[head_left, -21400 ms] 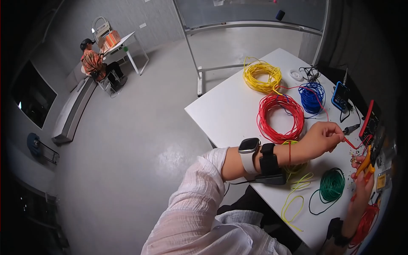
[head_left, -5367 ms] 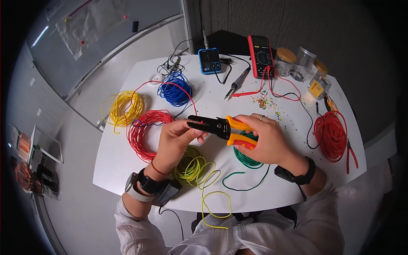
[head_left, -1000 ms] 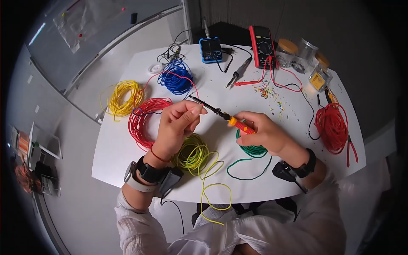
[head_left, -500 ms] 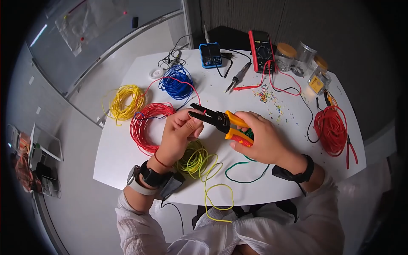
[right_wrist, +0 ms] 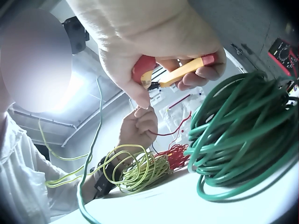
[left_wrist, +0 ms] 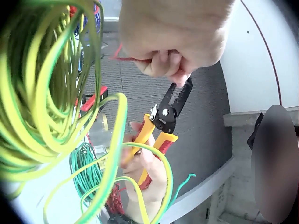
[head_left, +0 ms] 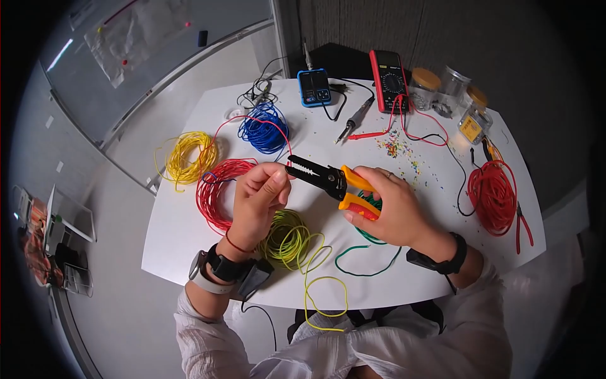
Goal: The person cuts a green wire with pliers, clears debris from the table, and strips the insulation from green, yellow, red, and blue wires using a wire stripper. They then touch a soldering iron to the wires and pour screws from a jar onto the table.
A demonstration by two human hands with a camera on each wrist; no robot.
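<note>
In the head view the left hand (head_left: 260, 201) pinches the end of a red wire (head_left: 287, 138) that runs back to a red coil (head_left: 218, 201). Just right of those fingertips are the black jaws of a wire stripper (head_left: 329, 179), slightly parted. Its yellow and red handles lie in the right hand (head_left: 394, 208), spread apart, fingers curled round them. The left wrist view shows the stripper (left_wrist: 166, 113) with its jaws touching or nearly touching the left fingertips (left_wrist: 174, 70). Through the right wrist view the left hand (right_wrist: 140, 127) appears beyond the stripper's handles (right_wrist: 187, 72).
Around the hands lie yellow (head_left: 189, 156), blue (head_left: 264, 128), yellow-green (head_left: 287, 240) and green coils (head_left: 369, 239). Farther back are a blue-cased device (head_left: 314, 87), a soldering iron (head_left: 356, 119), a multimeter (head_left: 389, 82), jars (head_left: 424, 85) and colourful scraps (head_left: 394, 148). Another red coil (head_left: 492, 197) lies right.
Since half a second ago, the left hand has shifted slightly left with the wire, which no longer crosses the stripper's jaws. A second ago the stripper was turned edge-on; now its flat side shows.
</note>
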